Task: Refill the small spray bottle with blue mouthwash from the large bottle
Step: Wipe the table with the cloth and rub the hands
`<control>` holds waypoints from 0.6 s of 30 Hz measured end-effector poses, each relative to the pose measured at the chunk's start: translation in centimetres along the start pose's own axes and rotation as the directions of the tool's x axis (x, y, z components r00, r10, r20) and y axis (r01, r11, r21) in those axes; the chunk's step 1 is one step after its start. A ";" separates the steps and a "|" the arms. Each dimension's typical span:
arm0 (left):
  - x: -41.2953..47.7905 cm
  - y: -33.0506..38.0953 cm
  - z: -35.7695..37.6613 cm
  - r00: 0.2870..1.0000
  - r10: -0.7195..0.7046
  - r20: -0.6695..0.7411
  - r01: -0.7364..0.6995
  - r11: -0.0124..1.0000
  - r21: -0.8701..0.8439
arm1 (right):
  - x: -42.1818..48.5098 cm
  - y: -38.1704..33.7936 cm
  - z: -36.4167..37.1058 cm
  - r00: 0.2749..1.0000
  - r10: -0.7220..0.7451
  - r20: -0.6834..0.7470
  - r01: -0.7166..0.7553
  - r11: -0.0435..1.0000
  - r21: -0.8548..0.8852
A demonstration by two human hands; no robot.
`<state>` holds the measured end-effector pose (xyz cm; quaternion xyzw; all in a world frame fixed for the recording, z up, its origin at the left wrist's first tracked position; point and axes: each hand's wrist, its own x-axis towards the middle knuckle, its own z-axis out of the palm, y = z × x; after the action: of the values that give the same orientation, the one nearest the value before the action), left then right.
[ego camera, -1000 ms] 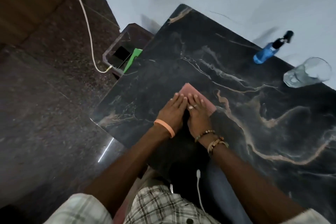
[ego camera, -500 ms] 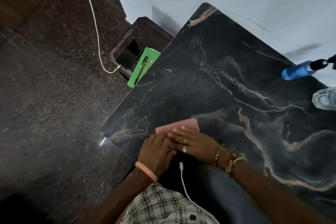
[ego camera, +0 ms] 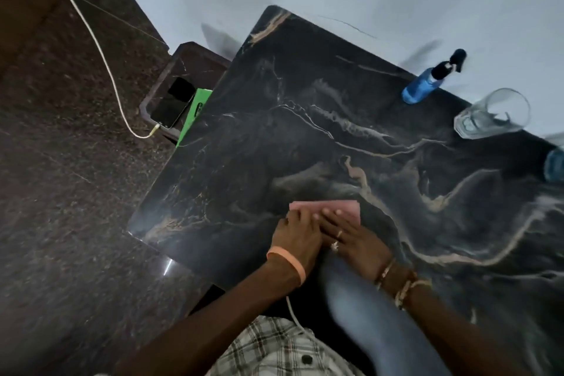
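Charging on low ledge at far left: phone, well apart from the work. Pressing pink cloth onto table near its front edge: left hand and right hand, side by side, fingers straight, close together, lying flat. Standing far right, by the wall: small spray bottle, blue inside, sprayer head on; glass near it. Risking, on any reach across: tipping glass or bottle. Showing only as a blue sliver at right edge: probably large bottle, cut off. Blurring fill level beyond reading.

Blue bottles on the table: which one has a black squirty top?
The small blue spray bottle left of the clear drinking glass. The other blue container is cut off at the picture's right edge, top unseen.
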<state>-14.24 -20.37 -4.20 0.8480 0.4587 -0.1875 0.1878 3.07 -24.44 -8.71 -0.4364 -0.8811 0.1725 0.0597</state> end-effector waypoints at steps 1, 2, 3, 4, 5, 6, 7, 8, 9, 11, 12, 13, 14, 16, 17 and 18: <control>1.0 1.4 0.0 0.998 0.031 -0.051 -0.030 0.999 0.036 | -0.9 1.7 -0.6 1.000 0.024 -0.016 -0.024 1.000 0.009; 2.4 2.6 -0.1 0.993 0.073 -0.098 -0.067 0.996 0.066 | -1.5 3.1 -1.2 0.995 0.090 -0.044 -0.089 0.996 0.025; 4.0 4.1 -0.4 0.985 0.112 -0.131 -0.101 0.991 0.089 | -2.2 4.3 -1.7 0.981 0.180 -0.067 -0.177 0.983 0.052; 5.5 5.3 -0.7 0.980 0.138 -0.142 -0.125 0.987 0.098 | -2.9 5.2 -2.1 0.956 0.281 -0.085 -0.273 0.958 0.091; 7.0 6.2 -1.0 0.979 0.150 -0.140 -0.140 0.987 0.075 | -3.7 5.7 -2.4 0.918 0.385 -0.094 -0.370 0.918 0.144; 8.1 7.5 -1.1 0.980 0.159 -0.119 -0.156 0.987 0.037 | -4.9 5.8 -2.6 0.871 0.478 -0.114 -0.454 0.871 0.187; 8.8 8.8 -1.0 0.978 0.186 -0.095 -0.186 0.982 0.017 | -6.0 5.5 -2.2 0.819 0.557 -0.135 -0.524 0.823 0.217; 9.0 10.4 -0.5 0.970 0.230 -0.072 -0.228 0.973 0.033 | -7.5 4.8 -1.6 0.765 0.625 -0.158 -0.585 0.776 0.237; 8.5 12.0 0.3 0.960 0.275 -0.050 -0.272 0.960 0.063 | -9.1 3.6 -0.6 0.724 0.670 -0.162 -0.631 0.739 0.237; 6.4 14.8 2.6 0.943 0.333 -0.015 -0.331 0.941 0.074 | -12.7 0.7 1.1 0.734 0.670 -0.112 -0.651 0.741 0.162; 5.2 15.9 3.7 0.936 0.353 -0.009 -0.352 0.934 0.055 | -15.0 -0.2 1.2 0.768 0.633 -0.096 -0.625 0.774 0.104; 4.2 17.2 4.7 0.927 0.375 -0.017 -0.375 0.927 0.032 | -17.3 -0.6 0.6 0.797 0.596 -0.096 -0.593 0.803 0.058; 3.3 18.4 5.4 0.918 0.395 -0.036 -0.396 0.918 0.003 | -19.6 -0.3 -0.3 0.811 0.572 -0.119 -0.576 0.817 0.000; 2.0 21.2 6.2 0.892 0.450 -0.051 -0.451 0.892 -0.031 | -23.4 0.4 -2.5 0.709 0.691 -0.144 -0.698 0.716 -0.004; 1.4 22.6 6.5 0.878 0.479 -0.020 -0.479 0.877 -0.021 | -24.7 0.4 -3.3 0.605 0.786 -0.129 -0.791 0.611 0.014; 0.7 24.1 6.9 0.868 0.496 0.019 -0.497 0.868 0.001 | -25.6 -0.5 -3.9 0.525 0.847 -0.084 -0.850 0.527 0.005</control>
<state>5.54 -35.47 -6.96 0.9362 0.2233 -0.1418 0.2315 19.40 -43.96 -3.79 -0.8168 -0.5578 0.1473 -0.0062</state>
